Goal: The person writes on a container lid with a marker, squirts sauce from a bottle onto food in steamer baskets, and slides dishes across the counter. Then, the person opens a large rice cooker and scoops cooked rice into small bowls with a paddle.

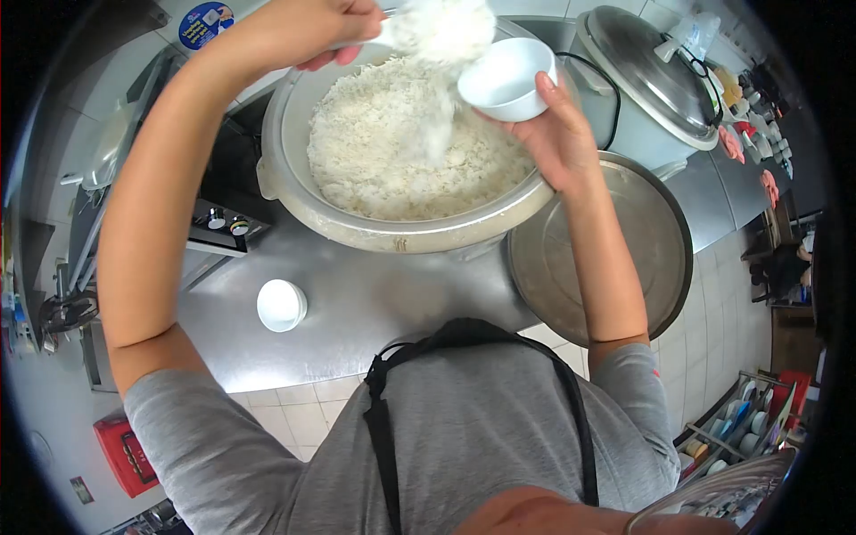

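My left hand (343, 27) is closed on the handle of a rice scoop, raised over the pot at the top of the view. White rice (443, 28) is heaped on the scoop and hides most of it. Grains are falling, blurred, toward the cooked rice (374, 143) in the large round pot (392, 239). In my right hand (562, 134) is a small white bowl (506, 80), tilted beside the scoop over the pot's right side. Its visible inside holds no rice. My thumb lies over its rim, with the other fingers underneath.
Small white bowls (282, 305) stand stacked on the steel counter (383, 308). A round metal lid (553, 259) lies at right under my forearm. Behind it stands another large cooker (637, 125) with its lid on and a black cord (615, 98). Stove knobs (227, 220) are at left.
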Motion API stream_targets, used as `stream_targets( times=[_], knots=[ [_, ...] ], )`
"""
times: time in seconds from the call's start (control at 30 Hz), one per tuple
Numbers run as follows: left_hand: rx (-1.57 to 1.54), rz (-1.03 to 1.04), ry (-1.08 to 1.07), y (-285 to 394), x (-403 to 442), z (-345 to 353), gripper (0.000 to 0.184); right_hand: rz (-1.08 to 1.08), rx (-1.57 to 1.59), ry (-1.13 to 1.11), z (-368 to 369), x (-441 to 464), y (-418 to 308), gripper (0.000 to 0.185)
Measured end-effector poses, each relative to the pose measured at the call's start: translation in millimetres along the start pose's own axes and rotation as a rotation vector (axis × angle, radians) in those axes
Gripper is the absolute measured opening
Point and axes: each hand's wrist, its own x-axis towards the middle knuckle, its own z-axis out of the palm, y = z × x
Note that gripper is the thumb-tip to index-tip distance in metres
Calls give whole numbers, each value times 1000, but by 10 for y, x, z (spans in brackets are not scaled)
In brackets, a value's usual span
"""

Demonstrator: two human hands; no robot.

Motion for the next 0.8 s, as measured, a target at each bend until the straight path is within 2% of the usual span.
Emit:
stream_targets(
  times=[0.03, 0.1, 0.13, 0.23, 0.3, 0.33, 0.37, 0.47, 0.53, 0.57, 0.67, 0.77, 0.8],
  knots=[
    [81, 34, 82, 105, 0, 35, 26, 40, 39, -19, -10, 9, 72, 63],
    [361, 284, 321, 35, 64, 374, 16, 60, 132, 5, 117, -27, 123, 64],
    [498, 410, 441, 13, 87, 502, 18, 69, 176, 17, 162, -41, 134, 64],
    [771, 426, 452, 147, 0, 647, 18, 69, 141, 73, 189, -37, 133, 65],
    [825, 332, 609, 103, 67, 531, 13, 68, 167, 82, 184, -14, 119, 66],
    [849, 283, 683, 47, 124, 474, 17, 70, 181, 89, 178, -13, 116, 67],
    [846, 324, 721, -56, 197, 445, 15, 38, 160, 102, 174, -15, 122, 67],
    [758, 226, 426, -492, 566, 651, 15, -59, 124, 130, 170, -13, 135, 65],
    [803, 206, 345, -780, 839, 946, 15, -139, 149, 151, 146, -16, 124, 59],
    [826, 198, 303, -867, 925, 1088, 15, -175, 134, 182, 165, -25, 114, 62],
    [754, 142, 123, -773, 1036, 1449, 17, -228, 168, 223, 154, -18, 113, 63],
    [624, 209, 74, -496, 1000, 1623, 20, -259, 152, 187, 146, -21, 106, 73],
    [587, 233, 64, -443, 990, 1676, 21, -254, 169, 190, 144, -22, 109, 69]
  ],
)
